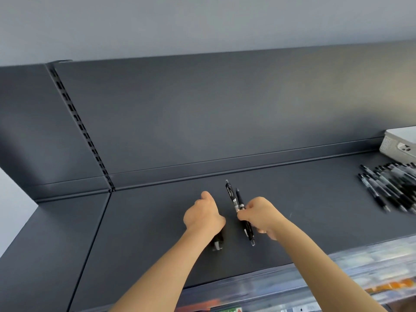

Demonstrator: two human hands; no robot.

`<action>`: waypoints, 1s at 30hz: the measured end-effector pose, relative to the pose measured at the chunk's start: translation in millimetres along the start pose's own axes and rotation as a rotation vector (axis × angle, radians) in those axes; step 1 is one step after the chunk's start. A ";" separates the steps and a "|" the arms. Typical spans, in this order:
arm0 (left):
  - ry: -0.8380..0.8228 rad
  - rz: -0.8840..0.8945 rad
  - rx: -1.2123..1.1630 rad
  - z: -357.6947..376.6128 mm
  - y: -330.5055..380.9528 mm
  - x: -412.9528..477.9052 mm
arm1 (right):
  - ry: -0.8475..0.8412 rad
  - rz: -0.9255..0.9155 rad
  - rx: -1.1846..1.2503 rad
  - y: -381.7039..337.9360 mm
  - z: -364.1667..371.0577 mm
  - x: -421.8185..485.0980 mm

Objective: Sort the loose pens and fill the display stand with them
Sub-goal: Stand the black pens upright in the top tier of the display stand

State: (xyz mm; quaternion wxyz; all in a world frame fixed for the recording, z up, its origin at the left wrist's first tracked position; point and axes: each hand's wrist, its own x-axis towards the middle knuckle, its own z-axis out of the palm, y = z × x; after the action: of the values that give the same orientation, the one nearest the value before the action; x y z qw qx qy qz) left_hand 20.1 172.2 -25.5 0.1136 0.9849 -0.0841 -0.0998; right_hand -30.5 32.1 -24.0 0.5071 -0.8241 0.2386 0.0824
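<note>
up on the dark shelf (157,233), right hand (262,213) pinches two black pens (234,199) upright between its fingers. left hand (203,213) is curled around another pen (218,243). more loose pens (391,188) lie well apart at right, near a white basket (396,143).

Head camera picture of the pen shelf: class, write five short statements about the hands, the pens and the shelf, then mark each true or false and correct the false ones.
1. The right hand holds two black pens. True.
2. The loose pile of pens lies at the left end of the shelf. False: it lies at the right end.
3. The left hand is spread flat and open. False: its grip is closed on something dark, mostly hidden.
4. A pale box sits behind the pile. True.
5. The shelf is white. False: it is dark grey.
</note>
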 end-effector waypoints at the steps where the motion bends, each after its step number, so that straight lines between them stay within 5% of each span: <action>1: 0.010 -0.005 0.021 0.3 0.7 0.6 | 0.013 0.000 0.008 0.9 -1.4 -0.4; 8: 0.055 -0.002 0.029 4.4 -17.1 4.5 | -0.005 -0.007 0.206 7.1 -0.5 -2.2; 18: 0.066 -0.070 -0.808 -20.9 -45.3 -2.7 | -0.176 -0.113 0.290 -15.0 15.3 -18.4; 30: 0.230 0.024 -1.013 -90.1 -118.7 -45.7 | -0.217 -0.309 0.121 -83.2 91.2 -52.8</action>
State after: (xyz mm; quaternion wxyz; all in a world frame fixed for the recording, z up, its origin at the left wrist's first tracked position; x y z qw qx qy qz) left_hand 12.5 313.4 40.0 0.5856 0.8101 -0.0236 -0.0176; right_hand -27.2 159.1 19.1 0.5850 -0.8053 0.0578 0.0773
